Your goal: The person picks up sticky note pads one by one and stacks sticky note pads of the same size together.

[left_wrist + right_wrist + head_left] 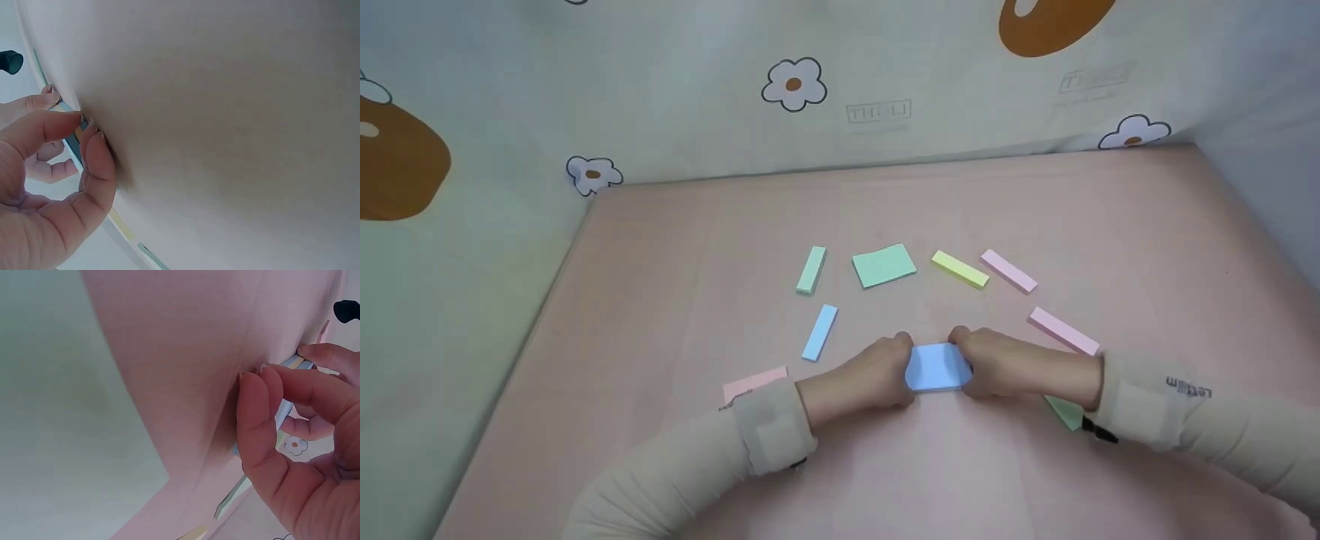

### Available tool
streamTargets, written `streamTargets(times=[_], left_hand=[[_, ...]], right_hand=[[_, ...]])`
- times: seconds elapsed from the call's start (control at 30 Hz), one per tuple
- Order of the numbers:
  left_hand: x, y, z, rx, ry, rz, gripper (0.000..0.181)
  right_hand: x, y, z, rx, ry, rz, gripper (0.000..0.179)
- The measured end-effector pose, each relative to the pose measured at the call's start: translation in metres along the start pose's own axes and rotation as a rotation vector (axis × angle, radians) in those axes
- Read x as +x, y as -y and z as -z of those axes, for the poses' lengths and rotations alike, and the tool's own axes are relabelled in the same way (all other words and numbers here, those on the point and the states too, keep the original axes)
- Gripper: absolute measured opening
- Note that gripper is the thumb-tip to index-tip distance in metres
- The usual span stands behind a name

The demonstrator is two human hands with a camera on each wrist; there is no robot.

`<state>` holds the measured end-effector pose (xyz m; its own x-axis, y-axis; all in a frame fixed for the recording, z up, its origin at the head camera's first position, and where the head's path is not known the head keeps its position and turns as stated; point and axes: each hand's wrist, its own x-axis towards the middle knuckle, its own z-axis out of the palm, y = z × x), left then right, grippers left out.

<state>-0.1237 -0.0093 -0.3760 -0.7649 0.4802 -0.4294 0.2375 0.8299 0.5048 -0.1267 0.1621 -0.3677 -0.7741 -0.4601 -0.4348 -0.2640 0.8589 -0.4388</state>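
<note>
A blue sticky-note pad (pixel 937 367) is at the near middle of the table, between the two hands. My left hand (pixel 881 373) pinches its left edge with thumb and curled fingers, and my right hand (pixel 1005 365) pinches the right edge the same way. The right wrist view shows the pad (pixel 287 408) edge-on behind the fingers, a yellowish layer along its edge. Part of a pink pad (pixel 754 381) pokes out behind my left sleeve. Under my right wrist, a green pad (pixel 1065 412) is mostly hidden.
Beyond the hands lie a green strip (pixel 811 270), a blue strip (pixel 820 333), a green pad (pixel 884 265), a yellow strip (pixel 960 269) and two pink strips, one farther (pixel 1009 271), one nearer (pixel 1063 330). A patterned curtain (pixel 697 97) hangs along the table's far edge.
</note>
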Motion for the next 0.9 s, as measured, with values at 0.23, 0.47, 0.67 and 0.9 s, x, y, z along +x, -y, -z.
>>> streamTargets(times=[0.23,0.47,0.67,0.9], left_hand=[[0.0001,0.0012,-0.0008,0.002,-0.018,0.001,0.058],[-0.0012,0.0003,-0.0009,-0.011,-0.017,0.019,0.059],[-0.0011,-0.0002,-0.0007,-0.013,-0.01,0.028,0.057],[-0.0001,0.0004,-0.0005,-0.016,0.001,0.015,0.054]], right_hand=[[0.0008,-0.0004,-0.0025,0.0,-0.012,-0.001,0.052],[0.0011,-0.0001,-0.0031,-0.008,-0.013,-0.008,0.053],[0.0002,-0.0027,-0.0034,0.041,-0.023,0.003,0.053],[-0.0025,-0.0031,-0.0005,0.019,-0.028,0.049,0.053]])
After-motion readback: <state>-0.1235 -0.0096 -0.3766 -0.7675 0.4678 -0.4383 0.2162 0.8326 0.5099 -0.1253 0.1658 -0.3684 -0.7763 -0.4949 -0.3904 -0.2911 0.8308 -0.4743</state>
